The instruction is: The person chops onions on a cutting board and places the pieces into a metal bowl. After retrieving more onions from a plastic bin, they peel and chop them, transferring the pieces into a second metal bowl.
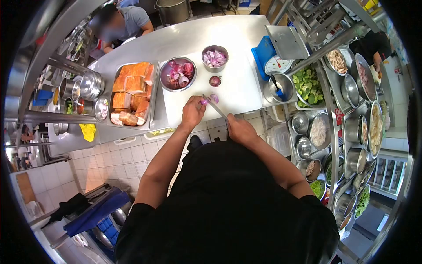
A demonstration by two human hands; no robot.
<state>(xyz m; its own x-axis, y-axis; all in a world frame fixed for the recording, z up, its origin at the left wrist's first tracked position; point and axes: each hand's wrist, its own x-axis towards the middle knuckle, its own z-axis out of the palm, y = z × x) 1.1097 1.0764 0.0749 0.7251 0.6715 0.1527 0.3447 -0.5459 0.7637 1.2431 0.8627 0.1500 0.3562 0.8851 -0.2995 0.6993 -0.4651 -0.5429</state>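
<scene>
On the white cutting board (241, 83), my right hand (241, 127) is wrapped round the handle of a knife (215, 106). The blade points up and to the left, its tip close to my left hand (192, 111). My left fingers are pinched on a small piece of purple onion (203, 101). Just right of the blade tip lies another onion piece (214, 98). Farther up the board sits a whole red onion (215, 81). A steel bowl (202, 56) behind it holds cut onion. To the left, a wider bowl (161, 75) contains onion skins and pieces.
A metal tray (151, 94) of orange-skinned meat blocks stands left of the board. At the right are a blue scale (263, 50) and a steel pot (269, 93) with a blue-ended utensil. Shelves of filled bowls line the right side. Another person (132, 22) is across the table.
</scene>
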